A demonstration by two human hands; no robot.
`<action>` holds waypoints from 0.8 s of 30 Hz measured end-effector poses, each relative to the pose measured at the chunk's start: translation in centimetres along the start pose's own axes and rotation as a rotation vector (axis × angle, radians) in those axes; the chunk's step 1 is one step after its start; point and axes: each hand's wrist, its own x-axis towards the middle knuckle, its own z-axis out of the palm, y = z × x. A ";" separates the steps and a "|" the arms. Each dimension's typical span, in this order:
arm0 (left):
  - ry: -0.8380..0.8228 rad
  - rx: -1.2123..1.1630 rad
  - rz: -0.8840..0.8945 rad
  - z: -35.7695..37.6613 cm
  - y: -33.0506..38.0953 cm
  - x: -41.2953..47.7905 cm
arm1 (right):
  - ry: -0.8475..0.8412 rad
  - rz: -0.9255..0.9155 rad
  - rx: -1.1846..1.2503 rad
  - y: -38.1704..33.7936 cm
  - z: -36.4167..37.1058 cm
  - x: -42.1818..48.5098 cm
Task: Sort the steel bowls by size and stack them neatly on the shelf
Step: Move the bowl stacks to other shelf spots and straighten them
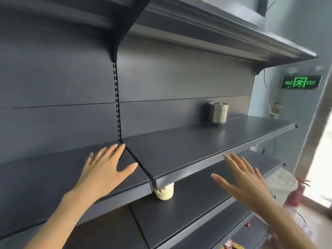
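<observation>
Both hands are empty, fingers straight and spread. The left hand (106, 169) lies palm-down over the dark shelf (188, 150) (whether it touches the surface is unclear). The right hand (246, 182) is held in front of the shelf's front edge, above the lower shelf (188, 212). Well beyond the right hand, against the back panel, a stack of steel bowls (218, 113) stands upright on the shelf. Between the hands, under the shelf edge, is a cream cup (164, 192). Far right of the right hand glows a green exit sign (301, 82).

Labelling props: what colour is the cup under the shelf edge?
Pale cream-yellow cup, half hidden by the dark shelf; head view.
</observation>
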 end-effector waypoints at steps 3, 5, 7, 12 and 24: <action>-0.013 0.000 0.042 0.4 2.6 3.3 | 0.031 0.019 0.009 2.8 0.2 2.5; -0.011 0.003 0.050 1.1 4.3 5.4 | 0.046 0.029 0.005 4.6 0.5 4.6; -0.030 0.024 0.063 2.1 6.3 7.4 | 0.034 0.039 0.011 6.5 0.9 6.8; -0.061 0.072 0.145 3.9 12.8 12.3 | 0.076 0.034 0.015 11.2 1.2 12.8; -0.032 0.003 0.220 5.3 25.5 24.7 | 0.089 0.019 0.028 21.1 1.8 23.7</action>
